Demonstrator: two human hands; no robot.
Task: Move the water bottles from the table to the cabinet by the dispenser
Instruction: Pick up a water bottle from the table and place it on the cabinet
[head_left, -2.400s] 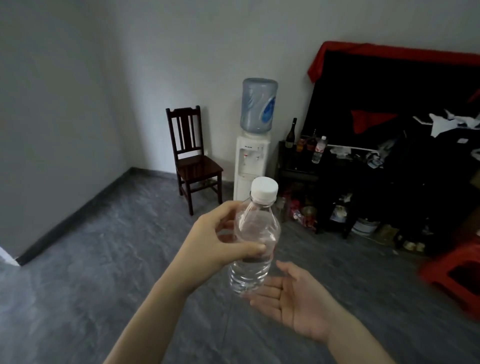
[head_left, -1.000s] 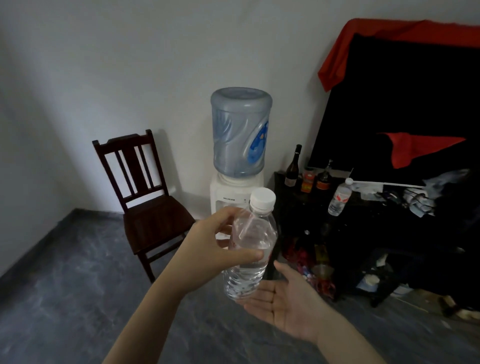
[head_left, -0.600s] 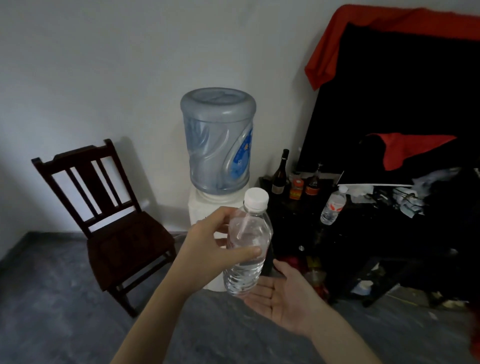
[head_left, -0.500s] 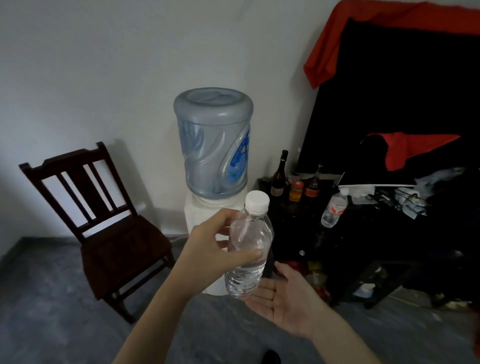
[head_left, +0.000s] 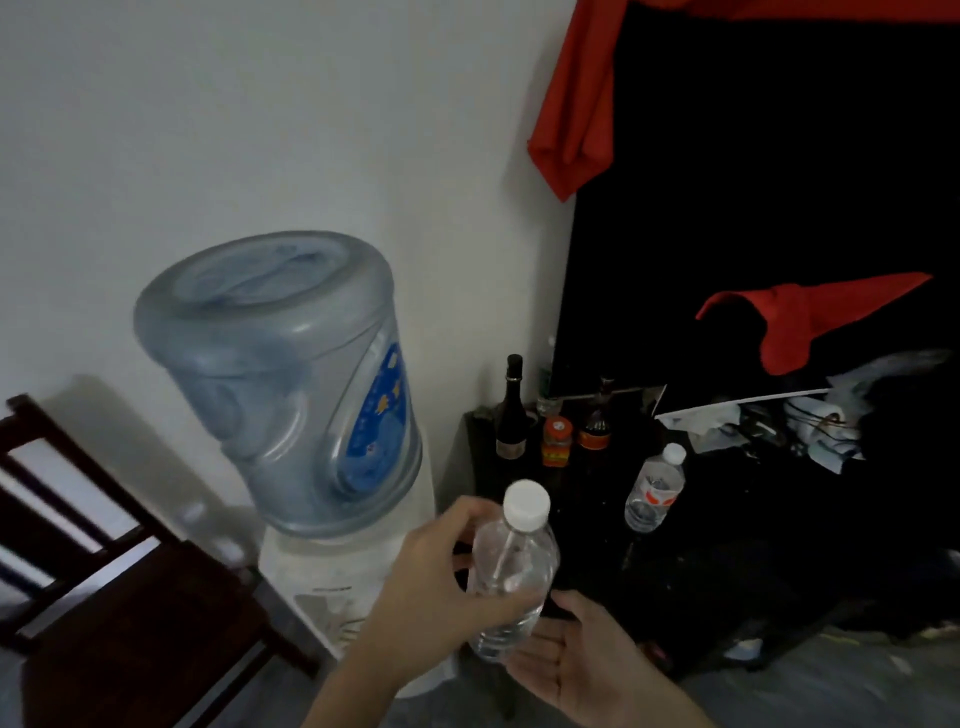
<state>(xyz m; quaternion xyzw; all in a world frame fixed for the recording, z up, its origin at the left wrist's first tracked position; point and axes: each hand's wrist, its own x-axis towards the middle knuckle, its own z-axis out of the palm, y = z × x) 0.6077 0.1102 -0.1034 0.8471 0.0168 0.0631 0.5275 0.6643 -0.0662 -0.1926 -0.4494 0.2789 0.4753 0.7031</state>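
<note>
I count two clear water bottles (head_left: 511, 571) (head_left: 653, 488), one dispenser (head_left: 332, 571) and one wooden chair (head_left: 130, 613). I also see one dark wine bottle (head_left: 511, 415) and two small jars (head_left: 557, 441) (head_left: 595, 428).

The dispenser (head_left: 332, 571) was placed against the wall, with a chair (head_left: 104, 597) to its left and the cabinet (head_left: 597, 519) to its right. A water bottle (head_left: 654, 491) was set on the cabinet, before three bottles (head_left: 511, 415) ranged at its back.
</note>
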